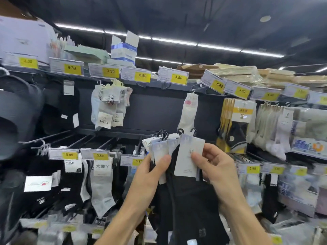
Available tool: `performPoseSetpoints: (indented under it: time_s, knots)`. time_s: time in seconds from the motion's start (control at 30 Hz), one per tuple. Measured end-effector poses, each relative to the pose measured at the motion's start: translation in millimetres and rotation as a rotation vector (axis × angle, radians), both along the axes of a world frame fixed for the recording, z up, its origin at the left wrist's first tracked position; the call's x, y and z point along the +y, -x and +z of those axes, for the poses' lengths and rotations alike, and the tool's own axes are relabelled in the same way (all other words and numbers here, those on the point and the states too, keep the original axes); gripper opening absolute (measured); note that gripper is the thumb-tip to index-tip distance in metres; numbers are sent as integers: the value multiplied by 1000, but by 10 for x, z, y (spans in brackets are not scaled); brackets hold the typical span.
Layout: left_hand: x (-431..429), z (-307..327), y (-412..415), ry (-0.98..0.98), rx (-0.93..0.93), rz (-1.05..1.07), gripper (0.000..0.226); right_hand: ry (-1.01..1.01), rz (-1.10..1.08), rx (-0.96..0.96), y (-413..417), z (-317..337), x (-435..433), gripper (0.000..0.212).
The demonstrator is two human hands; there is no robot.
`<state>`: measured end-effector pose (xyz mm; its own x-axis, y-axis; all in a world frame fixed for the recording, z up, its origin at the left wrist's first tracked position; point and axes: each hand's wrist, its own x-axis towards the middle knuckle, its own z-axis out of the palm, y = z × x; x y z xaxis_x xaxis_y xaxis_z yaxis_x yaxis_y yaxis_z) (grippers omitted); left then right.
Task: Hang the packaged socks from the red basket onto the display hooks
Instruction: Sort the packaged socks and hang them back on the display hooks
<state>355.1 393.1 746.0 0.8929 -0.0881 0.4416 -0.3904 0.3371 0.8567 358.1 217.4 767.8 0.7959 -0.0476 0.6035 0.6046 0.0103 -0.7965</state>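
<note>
Left hand (152, 172) grips the fanned black packaged socks (187, 195), right hand (215, 163) pinches the front card (189, 156), just right of the 6.80 price tag (134, 160); best peel one hanger (163, 134) free before reaching.

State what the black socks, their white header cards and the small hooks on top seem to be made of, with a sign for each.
Black socks: knitted fabric, matte; they drape in soft folds. Header cards: probably thin card, white and smooth; flat with crisp edges. Small hooks: likely black plastic, thin and curled, though too small to be sure.
</note>
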Motion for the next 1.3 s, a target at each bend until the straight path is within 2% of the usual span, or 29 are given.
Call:
performPoseSetpoints:
  time_s: [0.07, 0.2, 0.27, 0.33, 0.4, 0.43, 0.47, 0.53, 0.67, 0.73, 0.83, 1.1, 1.2, 1.23, 1.3]
  knots:
    - [30, 22, -213, -30, -2, 20, 28, 47, 80, 19, -237, 31, -24, 27]
    - [113, 97, -631, -49, 25, 41, 36, 161, 222, 57, -693, 150, -25, 28]
    - [141, 164, -856, -35, 20, 70, 35, 106, 265, 74, -958, 215, -12, 27]
    - [181, 239, -1058, -14, 31, 108, 32, -50, 314, 106, -1247, 301, -32, 34]
    - [231, 330, -1238, 4, 58, 125, 30, -198, 262, 84, -1574, 444, -80, 34]
    - [252, 368, -1329, 16, 56, 131, 26, -211, 191, 50, -1748, 524, -107, 30]
    - [273, 412, -1397, 33, 58, 139, 21, -185, 112, 14, -1933, 610, -126, 26]
    - [320, 468, -1537, 56, 72, 143, 27, -88, -18, -57, -2306, 784, -133, 21]
    - [377, 515, -1746, 97, 118, 93, 24, 90, -173, -103, -3032, 1033, -17, 13]
    - [377, 523, -1820, 97, 124, 74, 22, 135, -184, -143, -3319, 1101, 62, 15]
    - [354, 529, -1938, 93, 110, 41, 22, 168, -179, -172, -3599, 1142, 136, 31]
    - [319, 534, -2157, 126, 145, 22, 34, 274, -205, -229, -3779, 1126, 20, 47]
    - [332, 494, -2235, 89, 139, -8, 55, 310, -211, -240, -3762, 1150, 35, 47]
    - [334, 484, -2255, 78, 142, -2, 54, 328, -223, -252, -3753, 1171, 55, 47]
    - [329, 456, -2285, 62, 125, -26, 35, 383, -247, -270, -3752, 1212, 97, 49]
